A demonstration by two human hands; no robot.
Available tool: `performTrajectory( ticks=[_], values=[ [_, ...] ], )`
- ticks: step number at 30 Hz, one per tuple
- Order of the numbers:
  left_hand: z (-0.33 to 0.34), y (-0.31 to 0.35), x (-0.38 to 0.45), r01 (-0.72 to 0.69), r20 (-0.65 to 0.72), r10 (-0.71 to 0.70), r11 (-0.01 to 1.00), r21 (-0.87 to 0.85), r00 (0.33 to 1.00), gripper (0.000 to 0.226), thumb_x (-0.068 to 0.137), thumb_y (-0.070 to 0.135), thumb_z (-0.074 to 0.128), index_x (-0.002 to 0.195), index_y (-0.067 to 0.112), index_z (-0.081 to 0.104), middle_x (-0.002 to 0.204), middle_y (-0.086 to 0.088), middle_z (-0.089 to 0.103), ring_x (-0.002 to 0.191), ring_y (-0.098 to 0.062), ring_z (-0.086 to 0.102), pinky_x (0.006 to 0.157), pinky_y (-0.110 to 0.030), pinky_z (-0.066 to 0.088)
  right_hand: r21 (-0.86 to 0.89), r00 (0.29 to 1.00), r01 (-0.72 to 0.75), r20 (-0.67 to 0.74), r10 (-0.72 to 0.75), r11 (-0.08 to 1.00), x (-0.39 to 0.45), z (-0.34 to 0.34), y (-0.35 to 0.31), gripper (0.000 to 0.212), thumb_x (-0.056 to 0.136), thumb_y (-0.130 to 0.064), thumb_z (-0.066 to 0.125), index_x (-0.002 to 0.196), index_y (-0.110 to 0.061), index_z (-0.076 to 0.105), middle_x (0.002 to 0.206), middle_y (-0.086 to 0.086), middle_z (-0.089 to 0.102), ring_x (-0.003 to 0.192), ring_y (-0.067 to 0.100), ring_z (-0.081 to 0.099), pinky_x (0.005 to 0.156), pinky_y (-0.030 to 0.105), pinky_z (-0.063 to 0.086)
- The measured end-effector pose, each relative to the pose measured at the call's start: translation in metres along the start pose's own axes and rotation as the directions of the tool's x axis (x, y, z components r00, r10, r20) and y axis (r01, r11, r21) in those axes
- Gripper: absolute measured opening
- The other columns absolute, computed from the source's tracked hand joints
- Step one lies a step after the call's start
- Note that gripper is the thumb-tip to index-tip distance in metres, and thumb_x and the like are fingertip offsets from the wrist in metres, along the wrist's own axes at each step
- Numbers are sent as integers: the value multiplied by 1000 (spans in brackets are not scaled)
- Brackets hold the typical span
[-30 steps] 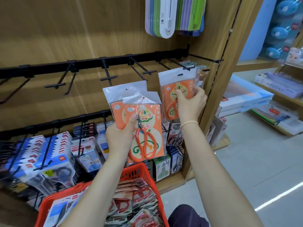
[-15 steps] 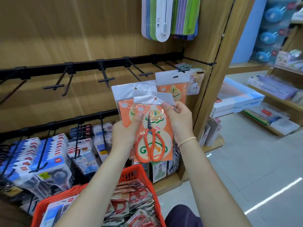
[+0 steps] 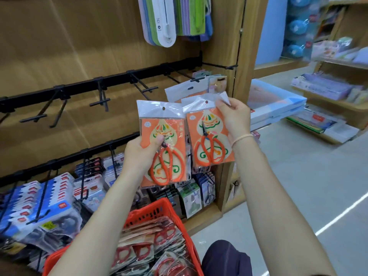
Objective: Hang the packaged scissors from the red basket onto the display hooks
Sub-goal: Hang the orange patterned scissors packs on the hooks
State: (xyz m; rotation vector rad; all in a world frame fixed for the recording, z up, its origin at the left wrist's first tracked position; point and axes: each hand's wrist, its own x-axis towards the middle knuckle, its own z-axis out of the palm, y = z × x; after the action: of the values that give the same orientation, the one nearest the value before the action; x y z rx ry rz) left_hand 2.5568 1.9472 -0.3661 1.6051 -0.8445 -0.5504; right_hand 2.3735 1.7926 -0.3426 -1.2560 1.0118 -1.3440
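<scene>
Mid-hanging: left hand [image 3: 139, 154] grips one scissors pack [image 3: 165, 144], right hand [image 3: 235, 118] pinches second pack [image 3: 209, 136]; next, thread hole onto hook [image 3: 197, 79], frame centre.

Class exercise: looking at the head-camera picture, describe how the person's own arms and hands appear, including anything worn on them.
Both forearms are bare, with no sleeves in view. The right hand has a thin, pale band round the wrist. The left hand shows no band, watch or ring. Neither hand wears a glove. No markings can be made out on either arm.

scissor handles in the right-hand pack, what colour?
Orange, on the scissors in the pack; head view.
</scene>
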Motion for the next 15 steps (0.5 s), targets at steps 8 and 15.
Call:
performTrajectory(
  ticks=[8, 15],
  values=[
    [-6, 8, -5, 66, 40, -63, 994, -87, 997, 10, 94, 32, 73, 91, 22, 74, 78, 10, 78, 72, -9, 76, 66, -29, 58, -8, 998, 49, 48, -48, 999, 14, 28, -13, 30, 89, -30, 70, 79, -3, 64, 76, 8, 53, 74, 19, 50, 71, 35, 46],
    [-1, 6, -3, 88, 32, -84, 987, -133, 996, 15, 94, 32, 74, 95, 18, 76, 87, 3, 80, 81, -20, 78, 78, -40, 61, 71, 999, -51, -3, 51, 996, 17, 44, -18, 14, 97, -25, 66, 86, -19, 73, 95, 12, 75, 89, 25, 73, 86, 43, 61]
  ],
)
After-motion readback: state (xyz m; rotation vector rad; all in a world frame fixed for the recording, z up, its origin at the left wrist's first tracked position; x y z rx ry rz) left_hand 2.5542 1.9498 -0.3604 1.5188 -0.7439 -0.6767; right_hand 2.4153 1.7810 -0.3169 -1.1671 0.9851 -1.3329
